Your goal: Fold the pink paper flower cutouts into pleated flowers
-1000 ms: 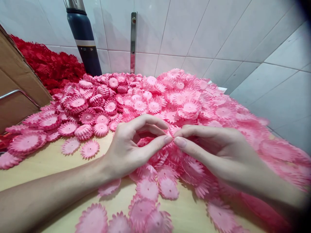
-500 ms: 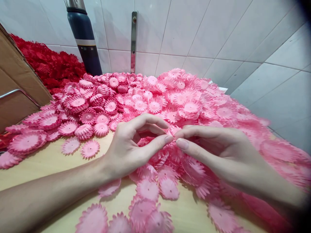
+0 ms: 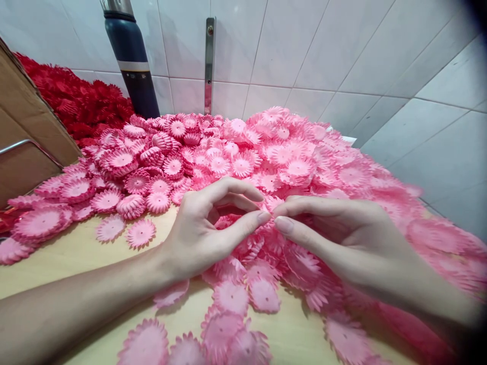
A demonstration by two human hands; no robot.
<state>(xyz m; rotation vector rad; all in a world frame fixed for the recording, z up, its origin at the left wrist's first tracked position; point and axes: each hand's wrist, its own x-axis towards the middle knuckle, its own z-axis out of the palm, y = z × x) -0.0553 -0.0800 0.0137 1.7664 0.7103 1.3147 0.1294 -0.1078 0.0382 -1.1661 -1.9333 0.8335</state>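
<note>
Curving over the pink flowers [image 3: 299, 167], the left hand [image 3: 207, 233] and the right hand [image 3: 350, 238] have their fingertips very near each other. In each one, thumb and fingers are almost closed, but I cannot tell if something thin is between them. The pink flowers are heaped toward the far edge of the desk [image 3: 91, 263], some loose near the close edge. Behind stands a blue bottle [image 3: 133, 61], beside red flowers [image 3: 87, 104].
</note>
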